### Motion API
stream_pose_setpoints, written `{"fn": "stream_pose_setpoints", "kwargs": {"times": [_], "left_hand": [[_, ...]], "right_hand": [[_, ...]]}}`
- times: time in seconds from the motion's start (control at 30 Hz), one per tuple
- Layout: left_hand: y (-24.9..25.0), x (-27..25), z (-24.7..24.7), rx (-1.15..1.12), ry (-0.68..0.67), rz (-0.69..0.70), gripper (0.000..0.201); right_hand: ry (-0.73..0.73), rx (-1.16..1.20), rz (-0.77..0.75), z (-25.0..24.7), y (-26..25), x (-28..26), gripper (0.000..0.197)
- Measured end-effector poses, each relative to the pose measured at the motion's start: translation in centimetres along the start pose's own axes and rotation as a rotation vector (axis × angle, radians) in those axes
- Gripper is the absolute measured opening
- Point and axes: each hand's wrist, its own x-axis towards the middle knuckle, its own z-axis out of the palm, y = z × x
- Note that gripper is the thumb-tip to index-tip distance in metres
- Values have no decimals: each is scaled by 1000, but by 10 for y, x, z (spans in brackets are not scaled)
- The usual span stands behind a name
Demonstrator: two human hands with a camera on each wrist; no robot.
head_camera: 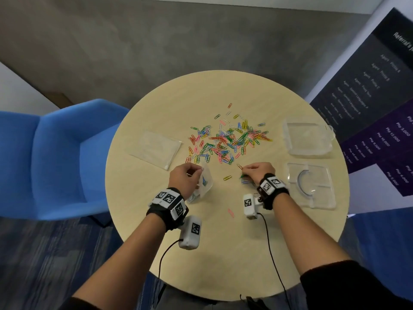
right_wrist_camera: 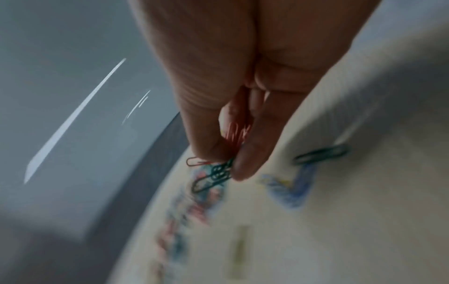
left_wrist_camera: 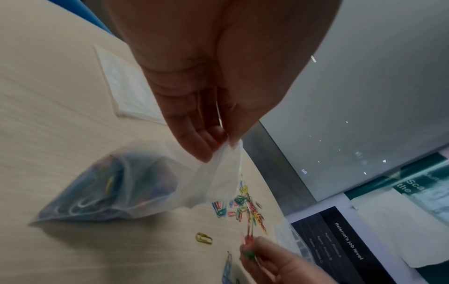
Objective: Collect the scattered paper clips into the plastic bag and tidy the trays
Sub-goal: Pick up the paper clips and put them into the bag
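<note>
A heap of coloured paper clips [head_camera: 228, 142] lies scattered at the middle of the round table [head_camera: 223, 253]. My left hand [head_camera: 190, 175] pinches the rim of a clear plastic bag [head_camera: 204, 183] [left_wrist_camera: 145, 182] that holds several clips and rests on the table. My right hand [head_camera: 257, 172] [right_wrist_camera: 228, 163] pinches a small bunch of red and green paper clips [right_wrist_camera: 213, 173] just above the table, to the right of the bag. A yellow clip [head_camera: 227, 177] [left_wrist_camera: 203, 238] and blue clips [head_camera: 244, 181] lie between the two hands. A pink clip [head_camera: 230, 213] lies nearer to me.
Two clear plastic trays stand at the table's right: one further back [head_camera: 308, 138], one nearer [head_camera: 311, 185] with a curved piece inside. A flat clear sleeve [head_camera: 156, 148] lies at the left. A blue chair [head_camera: 55, 157] stands left of the table, a dark banner [head_camera: 368, 108] right.
</note>
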Motion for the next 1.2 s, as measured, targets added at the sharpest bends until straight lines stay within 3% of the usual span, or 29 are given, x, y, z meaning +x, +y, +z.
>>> {"fn": "stream_pose_setpoints", "kwargs": {"times": [0.1, 0.23, 0.3, 0.4, 0.53, 0.6, 0.7, 0.8, 0.9, 1.03, 1.2], "left_hand": [[2, 7, 6, -28, -7, 3, 8], [12, 12, 16, -35, -20, 35, 7], [16, 13, 20, -30, -41, 55, 6], [19, 14, 25, -14, -46, 77, 8], [24, 13, 32, -26, -67, 98, 11], [26, 12, 35, -19, -78, 114, 11], [28, 9, 39, 3, -95, 128, 12], [29, 10, 40, 8, -64, 128, 13], [29, 13, 39, -7, -62, 113, 13], [29, 11, 40, 3, -56, 121, 13], [23, 16, 42, -20, -32, 81, 13]], "right_hand": [[-229, 556, 115, 6, -18, -26, 8], [-452, 742, 117, 26, -47, -62, 11], [-443, 677, 114, 37, -48, -69, 8], [-318, 510, 56, 41, -46, -66, 5], [-177, -109, -248, 38, -53, -69, 4], [-164, -332, -322, 37, -58, -71, 11], [-194, -340, -214, 33, -58, -63, 20], [-373, -118, -135, 33, -61, -61, 24], [-391, -108, -191, 34, -58, -63, 25], [-359, -331, -240, 30, -58, -59, 24], [-423, -400, -362, 20, -64, -57, 22]]}}
